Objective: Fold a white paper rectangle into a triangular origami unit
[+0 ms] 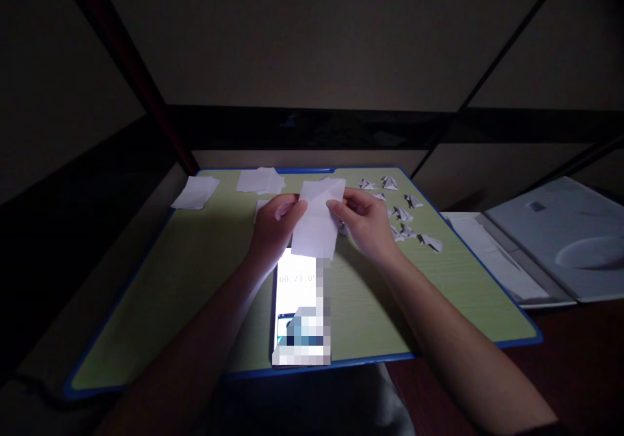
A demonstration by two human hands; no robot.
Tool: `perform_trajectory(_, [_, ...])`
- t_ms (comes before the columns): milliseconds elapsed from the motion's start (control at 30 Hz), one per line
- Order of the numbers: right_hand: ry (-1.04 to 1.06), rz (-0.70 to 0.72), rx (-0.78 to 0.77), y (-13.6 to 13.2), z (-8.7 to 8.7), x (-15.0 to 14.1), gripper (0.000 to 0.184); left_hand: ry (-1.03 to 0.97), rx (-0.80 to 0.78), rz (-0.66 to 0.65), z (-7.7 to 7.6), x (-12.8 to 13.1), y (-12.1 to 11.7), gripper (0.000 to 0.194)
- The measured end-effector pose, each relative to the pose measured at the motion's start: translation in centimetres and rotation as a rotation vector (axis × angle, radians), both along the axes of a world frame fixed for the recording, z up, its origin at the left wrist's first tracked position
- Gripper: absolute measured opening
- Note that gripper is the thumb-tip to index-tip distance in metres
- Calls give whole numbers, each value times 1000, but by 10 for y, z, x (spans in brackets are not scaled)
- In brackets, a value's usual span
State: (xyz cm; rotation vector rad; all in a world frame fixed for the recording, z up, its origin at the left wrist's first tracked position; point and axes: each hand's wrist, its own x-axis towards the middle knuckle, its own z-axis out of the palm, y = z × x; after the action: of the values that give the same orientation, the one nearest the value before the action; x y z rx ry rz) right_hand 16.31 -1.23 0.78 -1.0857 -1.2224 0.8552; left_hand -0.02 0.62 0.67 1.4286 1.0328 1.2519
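Note:
A white sheet of paper, with faint crease lines, is held up over the middle of the green table. My left hand pinches its left edge, thumb on the front face. On the opposite edge, my right hand grips it the same way; the fingers of both hands are partly hidden behind. Just below the sheet lies a lit phone showing a running time display, its lower part pixelated. Several small folded paper pieces are scattered beyond my right hand.
Stacks of white paper lie at the far left and back of the blue-edged table. To the right stands an open pale box or case with papers inside. A panelled wall rises behind.

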Motion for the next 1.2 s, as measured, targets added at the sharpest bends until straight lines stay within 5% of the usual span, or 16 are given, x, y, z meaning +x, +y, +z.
perform_trajectory(367, [-49,39,36,0,-8,-2,24,38,19,19,-7,-4,6,32])
perform_trajectory(633, [-304,-38,162,-6,-7,-2,27,87,53,80,-10,-5,8,37])
perform_trajectory(833, [-494,-19,331,-13,-6,-5,31,65,58,99,-14,-5,10,35])
perform_trajectory(1200, [-525,-63,350,-12,-7,-4,29,14,55,67,-10,-3,8,26])
